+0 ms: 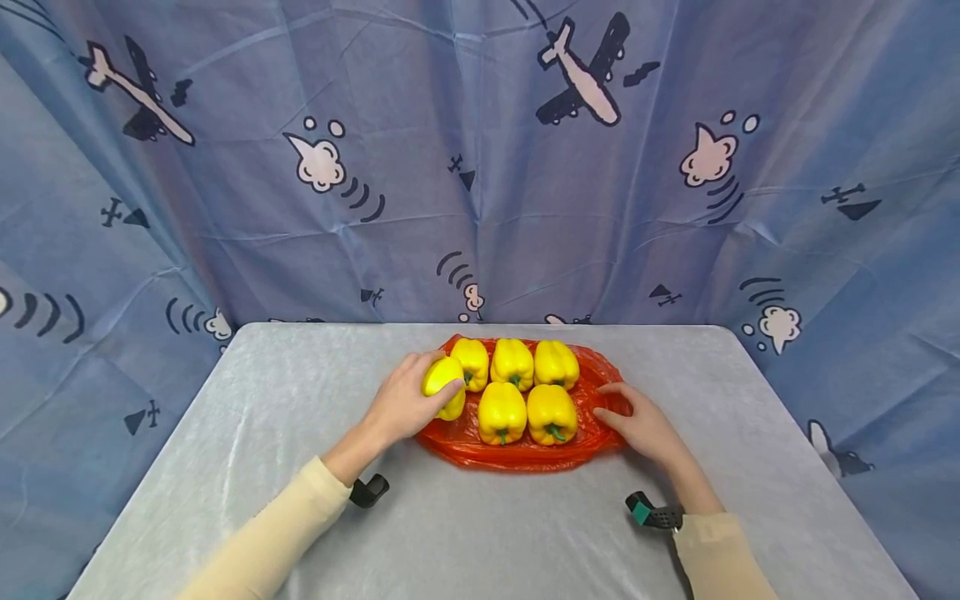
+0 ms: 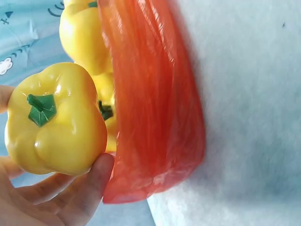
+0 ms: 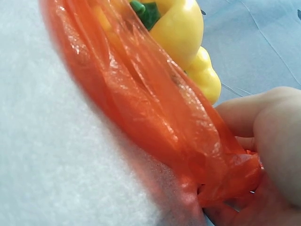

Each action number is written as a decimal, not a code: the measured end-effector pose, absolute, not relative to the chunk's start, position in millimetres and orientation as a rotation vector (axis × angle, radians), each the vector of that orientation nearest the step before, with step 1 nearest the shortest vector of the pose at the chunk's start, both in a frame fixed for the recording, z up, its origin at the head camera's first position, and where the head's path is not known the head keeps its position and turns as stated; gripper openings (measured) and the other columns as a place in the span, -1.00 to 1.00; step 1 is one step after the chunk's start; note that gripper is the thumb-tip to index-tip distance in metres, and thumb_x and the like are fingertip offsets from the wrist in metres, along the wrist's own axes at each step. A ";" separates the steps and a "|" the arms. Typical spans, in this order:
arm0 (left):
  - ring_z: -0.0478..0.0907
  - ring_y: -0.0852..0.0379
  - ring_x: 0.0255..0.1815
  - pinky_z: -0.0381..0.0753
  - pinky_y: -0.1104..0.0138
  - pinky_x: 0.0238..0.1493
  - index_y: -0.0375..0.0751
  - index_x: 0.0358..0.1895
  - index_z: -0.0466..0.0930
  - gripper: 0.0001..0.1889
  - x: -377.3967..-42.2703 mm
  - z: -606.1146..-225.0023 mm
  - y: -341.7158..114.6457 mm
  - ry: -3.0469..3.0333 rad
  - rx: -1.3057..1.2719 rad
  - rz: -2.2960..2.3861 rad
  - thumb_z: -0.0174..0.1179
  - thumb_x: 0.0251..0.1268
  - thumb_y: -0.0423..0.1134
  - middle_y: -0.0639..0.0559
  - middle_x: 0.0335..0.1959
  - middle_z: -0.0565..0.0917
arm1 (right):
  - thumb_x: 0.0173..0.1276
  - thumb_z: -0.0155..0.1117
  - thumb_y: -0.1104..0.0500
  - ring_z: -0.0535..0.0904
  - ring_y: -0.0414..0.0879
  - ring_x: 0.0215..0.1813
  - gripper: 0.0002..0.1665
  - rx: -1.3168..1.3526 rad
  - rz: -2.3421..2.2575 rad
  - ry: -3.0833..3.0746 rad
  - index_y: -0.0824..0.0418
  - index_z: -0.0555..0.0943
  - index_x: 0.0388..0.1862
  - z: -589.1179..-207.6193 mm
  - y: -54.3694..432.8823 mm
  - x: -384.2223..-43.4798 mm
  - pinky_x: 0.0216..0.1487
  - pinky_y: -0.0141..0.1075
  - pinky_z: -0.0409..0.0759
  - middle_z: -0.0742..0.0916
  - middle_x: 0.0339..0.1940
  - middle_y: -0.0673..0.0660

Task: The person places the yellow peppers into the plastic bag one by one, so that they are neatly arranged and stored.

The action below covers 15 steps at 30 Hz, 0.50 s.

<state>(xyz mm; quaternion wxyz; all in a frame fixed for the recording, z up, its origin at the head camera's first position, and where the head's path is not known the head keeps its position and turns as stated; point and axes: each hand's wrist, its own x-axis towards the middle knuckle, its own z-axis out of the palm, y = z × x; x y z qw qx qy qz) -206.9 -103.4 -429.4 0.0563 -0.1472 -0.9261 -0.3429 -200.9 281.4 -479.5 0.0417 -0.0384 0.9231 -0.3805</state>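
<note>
My left hand point(image 1: 408, 396) grips a yellow bell pepper point(image 2: 56, 117) at the left end of a red plastic bag point(image 1: 465, 454). In the left wrist view the pepper's green stem faces the camera, with fingers around its side and the thumb near the bag's rim. Several more yellow bell peppers point(image 1: 512, 363) sit in two rows on the bag. At the bag's right end, my right hand point(image 1: 648, 427) holds its edge; in the right wrist view the gathered plastic runs in between the thumb and fingers, and some fingers are hidden.
The bag lies on a table with a pale grey cloth point(image 1: 465, 533), toward its far edge. Behind hangs a blue curtain point(image 1: 480, 150) printed with airplanes. Black wrist mounts point(image 1: 370, 492) sit below each hand.
</note>
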 end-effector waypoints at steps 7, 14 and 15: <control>0.54 -0.10 0.07 0.53 -0.02 0.17 -0.11 0.40 0.47 -0.31 -202.7 -437.3 -98.1 -2.812 -0.435 -1.037 0.19 0.36 0.25 -0.13 0.17 0.57 | 0.48 0.27 0.00 0.32 0.39 0.41 -0.45 -0.119 -1.155 2.835 0.25 0.48 0.31 -479.5 282.2 -201.5 0.40 0.36 0.21 0.48 0.39 0.42; 0.55 -0.12 0.15 0.52 -0.05 0.21 -0.09 0.37 0.47 -0.33 -200.3 -447.2 -94.8 -2.838 -0.432 -1.028 0.19 0.36 0.26 -0.11 0.23 0.56 | 0.48 0.27 0.00 0.33 0.39 0.41 -0.45 -0.120 -1.157 2.830 0.26 0.48 0.32 -477.6 280.9 -199.5 0.40 0.37 0.22 0.49 0.38 0.42; 0.55 -0.13 0.16 0.52 -0.06 0.21 -0.09 0.37 0.47 -0.32 -200.0 -448.3 -94.3 -2.843 -0.429 -1.025 0.19 0.35 0.26 -0.11 0.24 0.56 | 0.48 0.27 0.00 0.33 0.39 0.41 -0.45 -0.121 -1.157 2.829 0.26 0.48 0.32 -477.4 280.7 -199.4 0.40 0.37 0.22 0.49 0.38 0.42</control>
